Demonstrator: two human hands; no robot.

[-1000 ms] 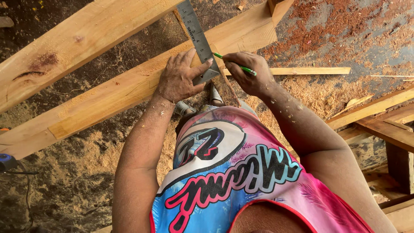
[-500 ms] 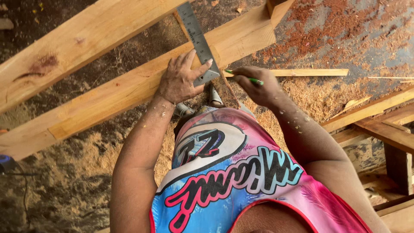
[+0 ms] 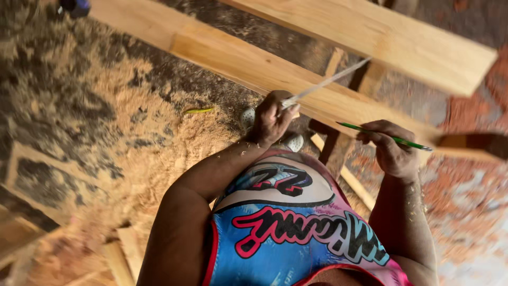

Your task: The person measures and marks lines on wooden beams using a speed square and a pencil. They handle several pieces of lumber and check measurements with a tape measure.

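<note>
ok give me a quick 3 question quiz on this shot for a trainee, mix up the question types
1. True or false: the left hand holds the green pencil.
2. Multiple choice: what does the metal square do at this moment? A) lies flat on the ground B) is lifted at an angle over the long wooden plank C) sits on the second plank
3. Fill in: the ground under the planks is covered in pale ____.

Key: 1 false, the right hand holds it; 2 B; 3 sawdust.
</note>
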